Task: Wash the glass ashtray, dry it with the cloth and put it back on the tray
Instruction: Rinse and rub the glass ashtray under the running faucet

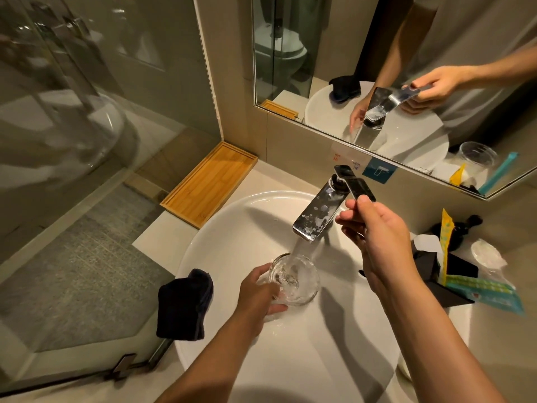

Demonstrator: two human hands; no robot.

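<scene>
Holding round glass ashtray (295, 279) mouth-up under running faucet (316, 216), left hand (258, 289)

Cloth (186, 305) on basin (220, 242) rim – tray (209, 183) behind

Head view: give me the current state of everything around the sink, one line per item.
Tap: running, water falling into the ashtray.
Tap lever: pinched by the right hand.
Ashtray: upright under the stream, filling, gripped at its rim by the left hand.
Cloth: dark, folded, draped over the sink's left rim, untouched.
Wooden tray: on the counter by the wall, nothing on it.
Sink: wet.
</scene>
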